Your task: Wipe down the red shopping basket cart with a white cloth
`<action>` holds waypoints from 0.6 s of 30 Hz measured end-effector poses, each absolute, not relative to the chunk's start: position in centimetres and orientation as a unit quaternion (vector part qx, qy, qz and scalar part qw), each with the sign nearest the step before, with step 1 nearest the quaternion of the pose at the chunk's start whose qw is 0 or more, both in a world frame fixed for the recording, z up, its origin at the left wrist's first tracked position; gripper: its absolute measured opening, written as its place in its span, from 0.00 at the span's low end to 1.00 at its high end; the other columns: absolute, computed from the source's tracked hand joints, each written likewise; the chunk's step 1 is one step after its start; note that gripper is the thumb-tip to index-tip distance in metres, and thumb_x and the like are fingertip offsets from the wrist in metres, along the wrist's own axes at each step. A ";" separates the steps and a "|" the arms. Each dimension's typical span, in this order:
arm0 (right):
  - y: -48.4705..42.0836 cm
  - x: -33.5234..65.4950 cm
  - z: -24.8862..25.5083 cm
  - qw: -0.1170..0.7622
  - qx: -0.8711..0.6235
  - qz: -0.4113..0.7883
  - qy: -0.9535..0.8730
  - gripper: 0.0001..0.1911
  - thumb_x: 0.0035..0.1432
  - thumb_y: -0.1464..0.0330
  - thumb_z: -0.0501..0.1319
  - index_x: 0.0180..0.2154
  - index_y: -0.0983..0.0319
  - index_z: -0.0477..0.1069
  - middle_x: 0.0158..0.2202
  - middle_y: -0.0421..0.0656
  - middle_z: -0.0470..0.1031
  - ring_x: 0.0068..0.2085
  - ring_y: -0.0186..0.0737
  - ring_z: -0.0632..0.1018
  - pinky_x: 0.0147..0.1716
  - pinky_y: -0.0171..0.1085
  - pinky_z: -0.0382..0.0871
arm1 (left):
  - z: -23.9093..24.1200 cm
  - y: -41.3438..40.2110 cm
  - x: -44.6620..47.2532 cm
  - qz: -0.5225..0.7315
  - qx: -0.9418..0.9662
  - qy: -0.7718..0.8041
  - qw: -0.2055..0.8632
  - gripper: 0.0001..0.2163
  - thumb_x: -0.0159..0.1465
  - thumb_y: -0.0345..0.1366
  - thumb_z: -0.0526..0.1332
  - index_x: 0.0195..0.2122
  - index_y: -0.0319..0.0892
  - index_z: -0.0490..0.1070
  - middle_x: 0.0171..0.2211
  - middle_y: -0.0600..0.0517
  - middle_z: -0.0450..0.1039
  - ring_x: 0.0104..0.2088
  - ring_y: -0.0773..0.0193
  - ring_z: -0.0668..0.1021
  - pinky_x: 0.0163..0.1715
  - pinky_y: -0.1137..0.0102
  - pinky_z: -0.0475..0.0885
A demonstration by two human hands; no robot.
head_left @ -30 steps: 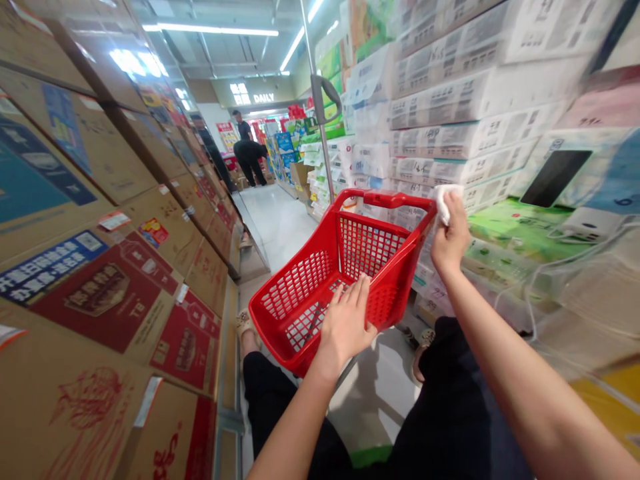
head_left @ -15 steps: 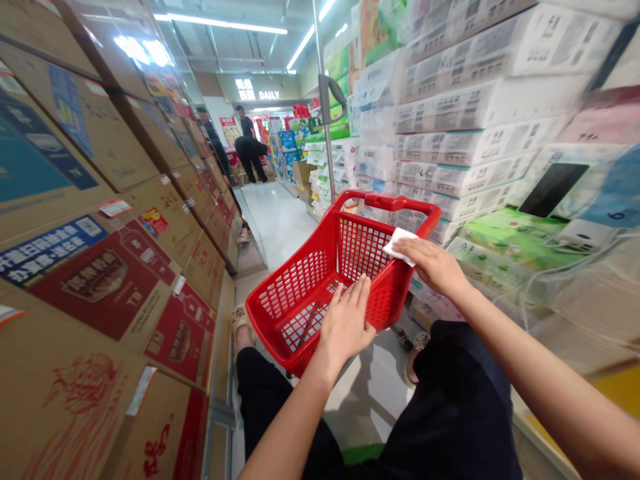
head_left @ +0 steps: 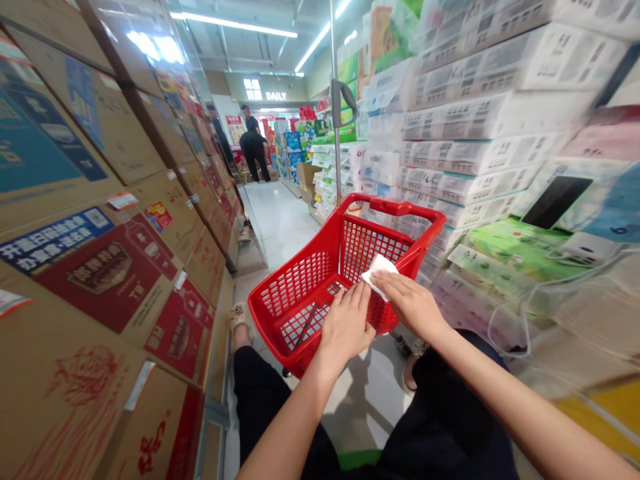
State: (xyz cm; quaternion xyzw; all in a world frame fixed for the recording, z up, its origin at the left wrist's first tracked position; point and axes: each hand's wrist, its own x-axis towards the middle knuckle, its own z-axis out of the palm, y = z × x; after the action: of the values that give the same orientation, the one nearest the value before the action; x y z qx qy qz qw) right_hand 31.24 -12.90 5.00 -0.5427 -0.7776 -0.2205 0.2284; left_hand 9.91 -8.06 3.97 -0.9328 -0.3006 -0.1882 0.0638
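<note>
A red plastic shopping basket on a trolley (head_left: pixel 424 236) stands before me, tilted, with perforated walls and a raised handle at its far end. My left hand (head_left: pixel 347 327) lies over its near rim, fingers stretched out and thumb apart. My right hand (head_left: pixel 413 303) presses a folded white wipe (head_left: pixel 381 263) onto the same rim, just beyond the left fingertips. Whether the wipe is paper or fabric, I cannot tell. Inside the basket, a thin dark bar (head_left: pixel 306 325) shows at the bottom.
Stacked cartons (head_left: pixel 110 267) wall off the left side. On the right rise packs of tissue (head_left: pixel 450 120), with a black phone (head_left: pixel 557 201) and a cable beside them. A metal pole (head_left: pixel 336 160) stands behind the basket. Down the aisle, a person (head_left: pixel 254 150) bends over.
My right hand has slid the wipe along the basket rim, down and left, from the far right corner to beside my left hand. The left hand stays in place on the rim.
</note>
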 end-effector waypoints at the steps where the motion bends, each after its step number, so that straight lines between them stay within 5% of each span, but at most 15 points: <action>1: -12.9 31.9 5.3 0.223 -0.542 -0.219 -0.780 0.28 0.67 0.76 0.54 0.67 0.59 0.65 0.65 0.46 0.72 0.65 0.45 0.73 0.65 0.47 0.68 | 4.0 -8.1 9.9 -0.190 -0.933 -0.300 0.063 0.41 0.61 0.36 0.59 0.74 0.33 0.45 0.74 0.41 0.53 0.72 0.52 0.60 0.72 0.57 0.54; 7: -10.9 39.5 8.7 0.257 -0.616 -0.272 -0.693 0.29 0.64 0.78 0.54 0.65 0.61 0.68 0.64 0.51 0.73 0.64 0.51 0.73 0.65 0.54 0.67 | 3.9 -8.0 10.2 -0.192 -0.932 -0.301 0.058 0.44 0.60 0.35 0.59 0.75 0.34 0.41 0.76 0.42 0.44 0.72 0.52 0.61 0.70 0.56 0.57; 18: -12.1 32.6 5.8 0.247 -0.536 -0.214 -0.778 0.29 0.65 0.77 0.54 0.66 0.59 0.66 0.64 0.48 0.73 0.64 0.46 0.74 0.63 0.48 0.70 | 3.9 -7.6 9.8 -0.197 -0.934 -0.295 0.038 0.41 0.60 0.36 0.58 0.74 0.33 0.44 0.75 0.40 0.49 0.71 0.53 0.61 0.70 0.57 0.57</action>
State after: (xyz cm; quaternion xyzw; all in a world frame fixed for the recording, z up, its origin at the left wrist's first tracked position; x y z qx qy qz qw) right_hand 32.63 -12.12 5.83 -0.5361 -0.7782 -0.2144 0.2470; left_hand 9.84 -7.57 3.94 -0.9342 -0.2952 -0.1965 0.0378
